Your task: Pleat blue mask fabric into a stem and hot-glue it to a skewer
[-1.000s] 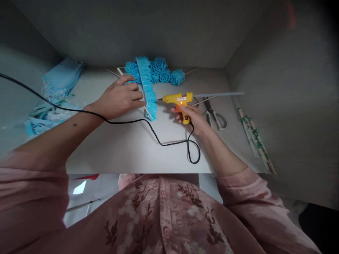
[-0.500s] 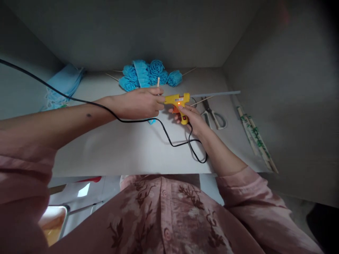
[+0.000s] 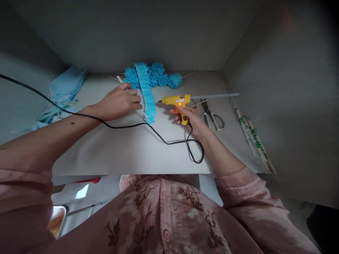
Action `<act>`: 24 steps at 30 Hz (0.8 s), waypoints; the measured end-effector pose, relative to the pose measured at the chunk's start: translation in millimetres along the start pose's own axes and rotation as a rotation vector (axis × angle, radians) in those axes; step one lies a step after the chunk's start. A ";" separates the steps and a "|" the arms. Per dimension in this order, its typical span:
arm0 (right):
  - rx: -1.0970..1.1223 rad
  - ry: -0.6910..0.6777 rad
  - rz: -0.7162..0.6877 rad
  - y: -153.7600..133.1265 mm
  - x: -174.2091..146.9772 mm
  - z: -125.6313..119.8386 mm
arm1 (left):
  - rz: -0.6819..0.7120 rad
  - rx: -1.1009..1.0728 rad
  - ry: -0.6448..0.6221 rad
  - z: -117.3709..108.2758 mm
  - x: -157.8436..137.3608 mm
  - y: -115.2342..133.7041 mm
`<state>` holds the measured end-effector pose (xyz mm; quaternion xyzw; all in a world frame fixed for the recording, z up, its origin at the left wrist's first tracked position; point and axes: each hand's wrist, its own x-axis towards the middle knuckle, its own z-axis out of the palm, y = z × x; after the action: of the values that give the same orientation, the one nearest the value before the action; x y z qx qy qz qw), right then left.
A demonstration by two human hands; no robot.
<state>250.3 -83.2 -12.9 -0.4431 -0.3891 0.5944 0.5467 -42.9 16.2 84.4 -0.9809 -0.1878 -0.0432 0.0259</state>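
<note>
My left hand (image 3: 120,102) is closed on a thin wooden stick (image 3: 119,79), whose upper end sticks out past the knuckles and whose lower tip reaches the end of a blue ruffled strip (image 3: 147,100). The strip runs from the back flowers down toward me. In my right hand (image 3: 192,118) is a yellow glue gun (image 3: 176,100), its orange light lit, its nozzle pointing left, close to the strip but apart from it. A long glue stick (image 3: 215,95) extends from the gun's rear. Blue flowers (image 3: 157,70) on sticks lie in a group at the back.
Scissors (image 3: 214,116) lie right of the gun. Wrapped sticks (image 3: 254,137) rest at the far right. Blue face masks (image 3: 67,83) and scraps are on the left. The gun's black cord (image 3: 116,126) crosses over my left forearm. Grey walls enclose the white table (image 3: 127,155).
My left hand has moved left and away from the gun's nozzle with the stick, which now slants across the strip's near end. The gun has stayed nearly still. The cord has shifted.
</note>
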 end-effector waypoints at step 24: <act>-0.062 0.056 0.038 -2.7 -4.9 3.3 | -0.200 -0.316 0.032 82.2 -57.3 -4.4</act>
<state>248.0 -87.8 -8.9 -0.4836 -0.3836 0.5797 0.5319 -91.4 4.9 -2.7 -0.9485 -0.2746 -0.0902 -0.1298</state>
